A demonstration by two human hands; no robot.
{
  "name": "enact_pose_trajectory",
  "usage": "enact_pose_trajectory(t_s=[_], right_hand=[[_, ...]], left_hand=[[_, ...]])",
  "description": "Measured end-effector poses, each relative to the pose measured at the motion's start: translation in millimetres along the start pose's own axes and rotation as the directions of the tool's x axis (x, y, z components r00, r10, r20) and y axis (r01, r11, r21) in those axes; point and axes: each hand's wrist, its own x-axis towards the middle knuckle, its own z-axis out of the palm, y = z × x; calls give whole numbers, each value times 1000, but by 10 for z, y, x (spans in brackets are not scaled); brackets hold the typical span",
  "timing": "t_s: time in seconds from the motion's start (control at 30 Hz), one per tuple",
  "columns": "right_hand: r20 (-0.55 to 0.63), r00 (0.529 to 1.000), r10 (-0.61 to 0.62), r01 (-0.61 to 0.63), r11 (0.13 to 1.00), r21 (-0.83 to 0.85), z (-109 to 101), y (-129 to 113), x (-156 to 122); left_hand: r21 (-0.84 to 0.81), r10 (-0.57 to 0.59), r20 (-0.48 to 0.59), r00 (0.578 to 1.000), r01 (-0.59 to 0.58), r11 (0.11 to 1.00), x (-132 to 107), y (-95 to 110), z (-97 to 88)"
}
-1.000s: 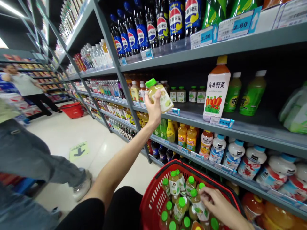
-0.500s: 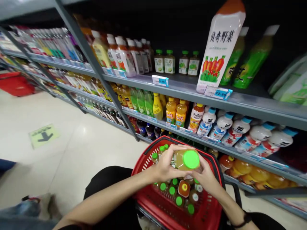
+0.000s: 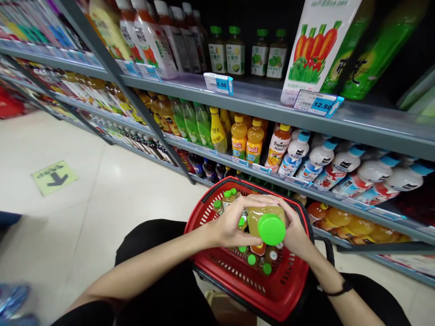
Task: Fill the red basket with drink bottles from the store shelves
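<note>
Left hand point(image 3: 234, 222) and right hand point(image 3: 296, 232) are gripping a small green-capped plastic bottle of yellow juice point(image 3: 263, 216), tipped sideways just above the red plastic basket point(image 3: 272, 296). It looks mid-handling. Any set-down calls for the bare basket floor at 7 o'clock.

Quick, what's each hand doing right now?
Left hand: closed on the bottle.
Right hand: closed on the same bottle.

A shop, a supermarket drinks aisle: long metal shelves point(image 3: 360, 124) of bottled drinks, price tags point(image 3: 217, 83) (5.50, 12.50) and a red shopping basket point(image 3: 244, 290).
</note>
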Motion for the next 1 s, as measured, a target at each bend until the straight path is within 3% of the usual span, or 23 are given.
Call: enact_pose_trajectory(t_s=[0.1,0.2,0.4,0.5,0.67,0.77,0.83,0.9,1.0], right_hand=[[3,1000,-8,8,1000,-1,3,-11,10],[40,999,-5,5,1000,12,20,-46,32],[122,988,97,-110,988,108,42,-56,67],[170,974,151,-173,977,126,44,-30,75],[157,961,228,-239,969,57,41,74,87],[145,943,299,-288,953,-97,-4,200,100],[163,914,371,-314,903,-293,-58,274,116],[159,895,416,-285,810,-512,-127,319,140],[135,912,387,-168,653,-738,-246,344,188]], left_hand=[[20,-34,10,999,34,999,-32,-9,-10],[31,-141,-32,989,142,989,-69,4,1],[-163,-453,-162,877,429,889,-12,103,61],[-222,-534,-174,827,495,840,53,141,62],[-137,-607,-126,785,592,794,158,73,-93],[-74,-660,-24,751,657,750,148,-112,-248],[37,-688,51,724,687,725,87,-269,-307],[239,-713,90,696,680,694,-3,-417,-300],[551,-757,131,640,588,592,-163,-588,-196]])
